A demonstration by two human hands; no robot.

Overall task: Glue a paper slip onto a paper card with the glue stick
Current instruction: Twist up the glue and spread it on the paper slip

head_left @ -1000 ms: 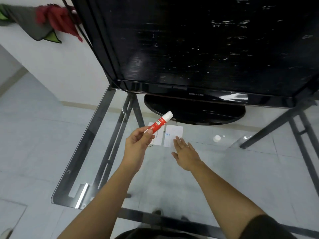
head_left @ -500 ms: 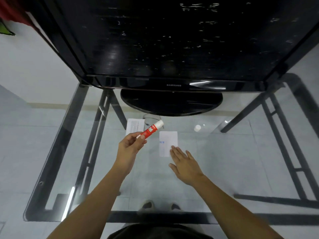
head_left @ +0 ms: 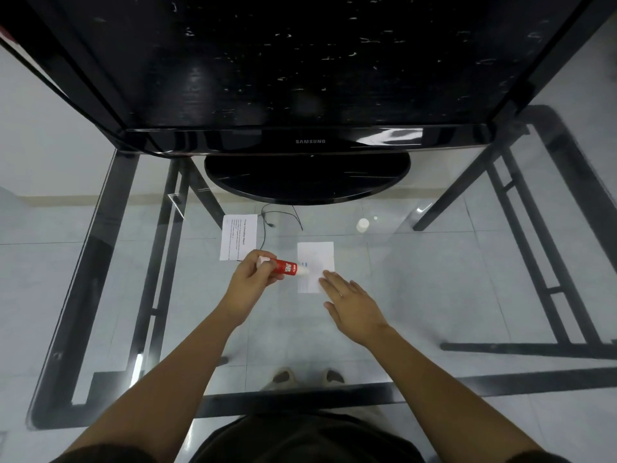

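Since 0.5 s ago: glue stick (head_left: 284, 267) swung from tip-up to near level, white tip now at the left edge of the paper (head_left: 315, 267); right hand (head_left: 350, 305) slid forward onto that sheet.

Left hand (head_left: 248, 282): closed round the stick's rear end.
Right hand: flat, fingers spread, fingertips (head_left: 329, 277) pinning the sheet's near right corner; holds nothing.
Handling, judged: stick light, rigid, smooth; grip mid-barrel. Paper thin, limp, slides on glass table (head_left: 434, 279); needs pinning.
Printed sheet (head_left: 238, 237): well left, untouched.
Cap (head_left: 362, 224): apart, far right.

Glass table (head_left: 434, 295) over pale tiled floor (head_left: 50, 262), black television (head_left: 300, 61).
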